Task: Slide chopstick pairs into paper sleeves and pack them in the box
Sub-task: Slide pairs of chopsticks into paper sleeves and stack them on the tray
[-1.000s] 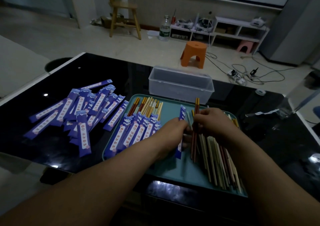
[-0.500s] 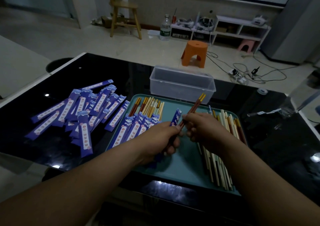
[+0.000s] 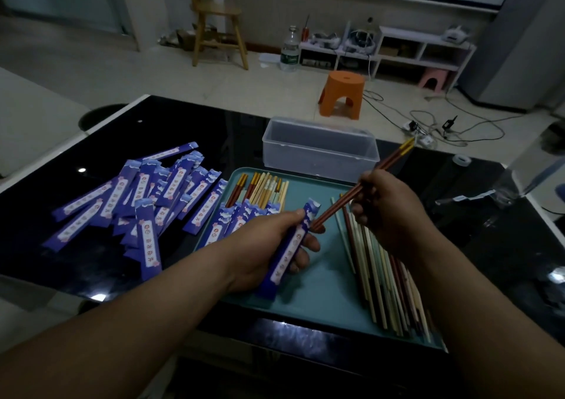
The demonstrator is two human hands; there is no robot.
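A blue paper sleeve [image 3: 289,249] with a white strip of printed characters, too blurred to read, lies slanted in the left hand [image 3: 263,247] above a teal tray [image 3: 324,291]. The fingers curl under the sleeve and the thumb presses on its upper part, the open end pointing up and away. At that end are the tips of a dark red chopstick pair [image 3: 362,186] with yellow tops; whether they are inside the sleeve cannot be told. The right hand [image 3: 386,212] pinches the pair at mid-shaft, fingers curled around it. The pair tilts so that the yellow tops rise to the right, past the corner of a clear plastic box [image 3: 318,154].

The box stands open just beyond the tray's far edge. Loose chopsticks [image 3: 386,279] in cream, pale green and red lie along the tray's right side under the right forearm. Sleeved pairs [image 3: 241,215] lie in a row on its left side, heads poking out. A heap of sleeves [image 3: 146,196] with the same white strip and a round red mark lies on the black table [image 3: 198,123] to the left. Beyond, on the floor, are an orange stool [image 3: 342,94] and a bottle [image 3: 289,50] whose green label is unreadable.
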